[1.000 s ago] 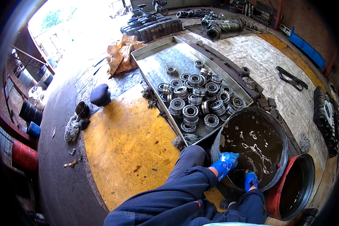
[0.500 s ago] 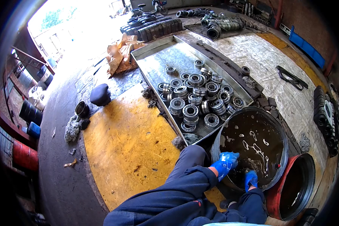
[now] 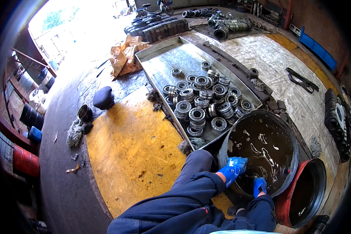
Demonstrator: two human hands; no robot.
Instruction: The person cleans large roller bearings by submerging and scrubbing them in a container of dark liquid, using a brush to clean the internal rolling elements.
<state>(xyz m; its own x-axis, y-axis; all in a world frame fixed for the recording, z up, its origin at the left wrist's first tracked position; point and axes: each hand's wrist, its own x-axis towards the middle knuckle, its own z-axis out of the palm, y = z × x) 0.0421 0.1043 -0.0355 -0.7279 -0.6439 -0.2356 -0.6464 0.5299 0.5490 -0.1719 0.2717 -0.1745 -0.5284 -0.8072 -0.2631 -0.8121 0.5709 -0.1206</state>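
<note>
Both my hands wear blue gloves and are at the near side of an open drum (image 3: 293, 136) of dark, murky liquid (image 3: 245, 146). My left hand (image 3: 234, 169) is held over the near left part, its fingers curled closed. Lower and to the right, my right hand (image 3: 259, 186) is partly hidden by its own sleeve, fingers bent in toward the liquid. What either hand grips, if anything, is lost in the dark between them. Beyond the drum, steel roller bearings (image 3: 197, 114) lie heaped in a shallow metal tray (image 3: 160, 58).
A red drum (image 3: 284, 206) leans close by on the right. Yellow sheeting (image 3: 136, 148) covers the floor to my left, with a dark stool (image 3: 103, 98) and a grey rag (image 3: 75, 133) beyond. A black belt (image 3: 302, 80) lies on pale sheeting. Stacked rings (image 3: 156, 31) stand at the back.
The pale foam streaks on the liquid have shifted and changed shape. Both hands stay in nearly the same place.
</note>
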